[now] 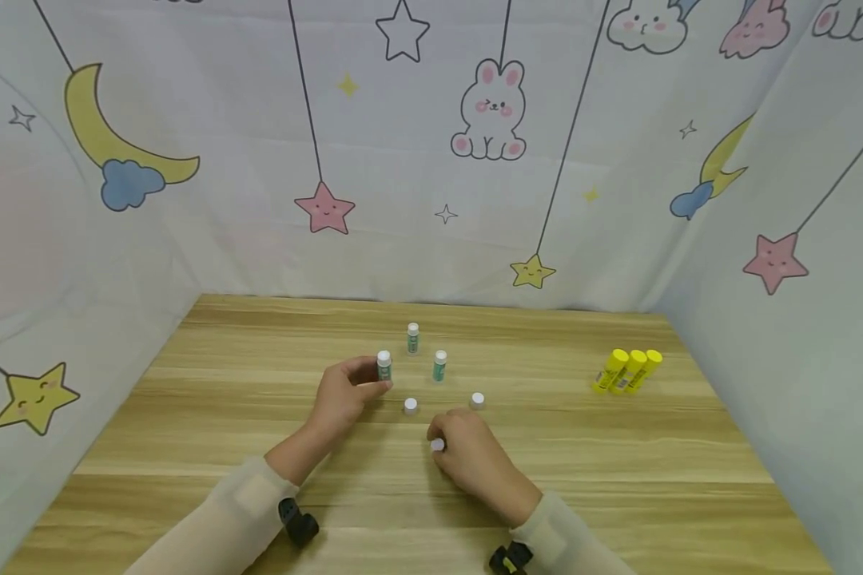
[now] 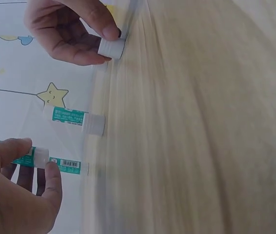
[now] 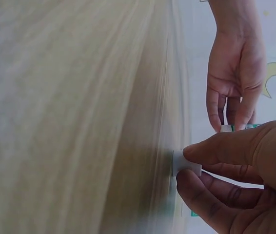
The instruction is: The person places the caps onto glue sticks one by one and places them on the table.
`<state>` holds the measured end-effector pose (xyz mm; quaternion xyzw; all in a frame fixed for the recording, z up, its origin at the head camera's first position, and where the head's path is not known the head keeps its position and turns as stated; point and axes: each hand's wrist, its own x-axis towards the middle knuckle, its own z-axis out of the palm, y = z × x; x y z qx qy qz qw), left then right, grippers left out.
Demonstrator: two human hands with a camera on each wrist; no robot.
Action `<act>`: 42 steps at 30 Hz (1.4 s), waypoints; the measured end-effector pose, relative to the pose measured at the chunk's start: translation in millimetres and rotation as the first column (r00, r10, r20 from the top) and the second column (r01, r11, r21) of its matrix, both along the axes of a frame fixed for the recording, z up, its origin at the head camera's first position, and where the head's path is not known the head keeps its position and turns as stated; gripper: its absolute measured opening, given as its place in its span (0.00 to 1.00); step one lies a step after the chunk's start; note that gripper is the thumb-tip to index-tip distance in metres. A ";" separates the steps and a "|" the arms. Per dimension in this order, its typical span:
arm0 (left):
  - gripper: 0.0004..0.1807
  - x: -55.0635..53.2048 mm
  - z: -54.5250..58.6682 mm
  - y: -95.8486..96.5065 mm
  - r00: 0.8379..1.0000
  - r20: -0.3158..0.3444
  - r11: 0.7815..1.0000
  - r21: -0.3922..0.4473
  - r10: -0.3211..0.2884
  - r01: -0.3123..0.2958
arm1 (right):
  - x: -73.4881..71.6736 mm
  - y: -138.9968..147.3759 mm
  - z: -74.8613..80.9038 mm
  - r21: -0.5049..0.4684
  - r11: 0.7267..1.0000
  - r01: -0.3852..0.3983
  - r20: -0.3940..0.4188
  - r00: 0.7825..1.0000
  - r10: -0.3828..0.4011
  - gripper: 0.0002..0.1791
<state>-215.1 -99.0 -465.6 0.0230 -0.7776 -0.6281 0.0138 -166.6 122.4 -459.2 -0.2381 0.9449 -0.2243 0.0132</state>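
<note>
My left hand (image 1: 341,399) pinches a small green-labelled glue stick (image 1: 384,369) between thumb and fingers, its white end upward. Two similar sticks stand upright to its right, a farther glue stick (image 1: 413,339) and a nearer glue stick (image 1: 439,367). Closer to me, my right hand (image 1: 467,451) holds a small white cap (image 3: 186,163) at the tabletop between thumb and fingertip. On the table between and beyond the hands sit two more white caps, a left cap (image 1: 411,406) and a right cap (image 1: 478,400).
Three yellow glue sticks (image 1: 629,370) stand in a row at the right of the wooden table (image 1: 259,343). A white cloth (image 1: 403,255) printed with stars, moons and a rabbit hangs behind the table and along both sides.
</note>
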 end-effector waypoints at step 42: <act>0.16 25.9 2.7 3.6 0.995 -0.039 0.995 -0.041 -0.088 0.086 | -8.5 13.3 27.4 -0.375 0.919 0.125 0.000 0.991 -0.135 0.08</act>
